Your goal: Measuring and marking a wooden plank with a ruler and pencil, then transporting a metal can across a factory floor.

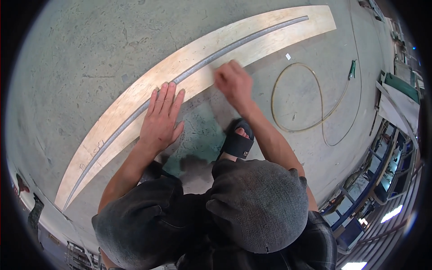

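Observation:
A long curved plywood panel lies on the floor before me, running from lower left to upper right. Along its length runs a thin grey tube, bent to a similar curve. My left hand rests flat across the panel's near side, fingers stretched out and their tips on the tube. Close to the panel's near edge, my right hand is curled into a fist and a little blurred by motion. Whether anything is inside that fist is hidden.
A yellowish hose loops on the concrete floor at right, ending in a green-handled air gun. A small white scrap lies near the panel. My sandalled foot stands below my right hand. Metal racks line the right side.

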{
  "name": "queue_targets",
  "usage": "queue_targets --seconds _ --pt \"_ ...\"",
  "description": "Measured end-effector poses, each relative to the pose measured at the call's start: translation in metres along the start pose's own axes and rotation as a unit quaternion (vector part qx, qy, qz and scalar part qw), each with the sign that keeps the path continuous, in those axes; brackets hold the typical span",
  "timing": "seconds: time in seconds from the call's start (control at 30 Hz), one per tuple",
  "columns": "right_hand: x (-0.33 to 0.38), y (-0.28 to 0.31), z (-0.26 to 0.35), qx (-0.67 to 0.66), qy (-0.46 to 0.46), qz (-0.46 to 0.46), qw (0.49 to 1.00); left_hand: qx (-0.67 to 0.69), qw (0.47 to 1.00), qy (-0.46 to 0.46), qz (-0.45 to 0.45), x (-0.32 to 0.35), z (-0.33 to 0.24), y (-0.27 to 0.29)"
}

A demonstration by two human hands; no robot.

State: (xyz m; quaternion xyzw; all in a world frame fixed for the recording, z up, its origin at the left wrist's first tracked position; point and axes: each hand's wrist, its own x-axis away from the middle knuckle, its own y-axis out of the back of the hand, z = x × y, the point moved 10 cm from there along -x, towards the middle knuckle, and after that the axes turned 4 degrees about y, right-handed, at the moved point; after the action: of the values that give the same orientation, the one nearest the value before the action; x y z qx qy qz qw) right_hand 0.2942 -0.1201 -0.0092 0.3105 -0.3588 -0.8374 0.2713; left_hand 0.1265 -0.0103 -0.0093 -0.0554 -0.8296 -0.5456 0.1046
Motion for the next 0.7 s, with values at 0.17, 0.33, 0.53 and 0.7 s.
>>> queue_targets --seconds 0.17,0.33,0.53,0.7 --pt "-0.024 0.032 -0.077 -0.008 -0.148 -0.042 0.988 -0.012 1.000 0.008 0.008 0.004 0.004 0.002" --pt "-0.017 0.018 -0.029 0.025 0.011 -0.025 0.999 -0.010 1.000 0.009 0.010 0.002 0.003 -0.004" --pt "-0.020 0.037 -0.075 0.019 -0.095 -0.053 0.994 -0.022 1.000 -0.002 0.001 -0.001 -0.001 0.000" --pt "-0.017 0.029 -0.054 0.027 -0.040 -0.024 0.999 -0.024 1.000 0.006 0.007 0.003 0.003 -0.002"
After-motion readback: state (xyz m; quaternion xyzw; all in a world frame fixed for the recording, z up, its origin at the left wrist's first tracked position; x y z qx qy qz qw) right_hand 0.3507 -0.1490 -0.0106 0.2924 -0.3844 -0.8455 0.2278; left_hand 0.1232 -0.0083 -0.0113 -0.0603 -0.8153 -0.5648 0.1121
